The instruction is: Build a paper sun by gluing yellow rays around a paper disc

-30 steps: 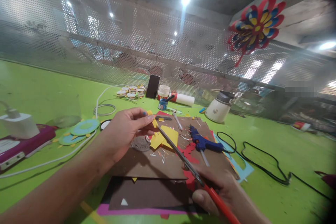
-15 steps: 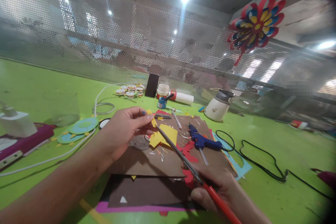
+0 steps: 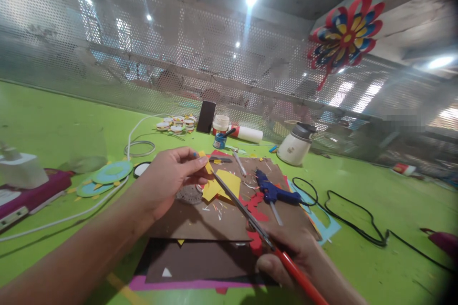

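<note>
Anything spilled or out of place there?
No spill visible. Small paper offcuts litter the brown board, and the glue gun lies on its side there, its black cord trailing loosely across the green table.

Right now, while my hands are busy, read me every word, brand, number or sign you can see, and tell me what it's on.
No text can be read for certain.
Blue jar: label too small to read.
White jug: small mark, too blurred.
Protractor: markings too fine, no numbers legible.
Red-and-white roll: no legible text.
</note>
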Action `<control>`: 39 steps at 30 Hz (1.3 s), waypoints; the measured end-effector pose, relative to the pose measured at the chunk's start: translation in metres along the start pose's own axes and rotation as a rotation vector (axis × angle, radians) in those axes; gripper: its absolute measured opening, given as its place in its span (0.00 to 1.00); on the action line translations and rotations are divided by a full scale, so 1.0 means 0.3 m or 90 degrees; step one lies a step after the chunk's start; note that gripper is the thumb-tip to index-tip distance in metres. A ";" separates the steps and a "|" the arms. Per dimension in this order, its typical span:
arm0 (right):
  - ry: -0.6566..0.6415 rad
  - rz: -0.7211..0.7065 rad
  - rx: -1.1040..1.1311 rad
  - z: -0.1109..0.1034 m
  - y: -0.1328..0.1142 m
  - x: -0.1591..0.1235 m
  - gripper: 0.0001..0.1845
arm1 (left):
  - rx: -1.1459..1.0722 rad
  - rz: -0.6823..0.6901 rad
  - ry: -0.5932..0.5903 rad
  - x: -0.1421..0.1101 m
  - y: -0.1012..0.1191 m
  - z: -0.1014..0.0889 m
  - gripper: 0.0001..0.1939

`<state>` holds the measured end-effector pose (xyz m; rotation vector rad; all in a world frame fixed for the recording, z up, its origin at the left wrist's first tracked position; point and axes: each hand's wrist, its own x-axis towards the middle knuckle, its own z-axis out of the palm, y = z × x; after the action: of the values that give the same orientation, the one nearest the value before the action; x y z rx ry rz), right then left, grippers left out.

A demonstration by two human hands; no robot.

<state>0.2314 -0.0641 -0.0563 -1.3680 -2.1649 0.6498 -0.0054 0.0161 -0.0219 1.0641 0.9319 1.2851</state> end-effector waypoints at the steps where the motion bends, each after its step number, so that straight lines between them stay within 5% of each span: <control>1: 0.005 0.000 -0.004 0.001 0.001 0.000 0.27 | 0.000 0.002 0.004 0.000 -0.001 0.003 0.06; 14: -0.062 -0.047 -0.003 -0.007 -0.009 -0.002 0.28 | -0.028 0.024 0.053 0.016 0.010 -0.017 0.06; 28: -0.043 0.048 -0.149 -0.021 -0.011 0.011 0.17 | -0.026 0.074 0.030 0.012 0.008 -0.019 0.09; 35: -0.059 0.068 -0.244 -0.004 -0.003 0.001 0.23 | -0.050 0.070 -0.011 0.013 0.003 -0.020 0.08; 39: -0.039 0.063 -0.240 -0.002 -0.013 -0.006 0.16 | -0.055 0.061 -0.032 0.011 0.003 -0.015 0.07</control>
<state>0.2297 -0.0672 -0.0537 -1.6734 -2.3657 0.3289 -0.0095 0.0198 -0.0222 1.0799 0.7887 1.3592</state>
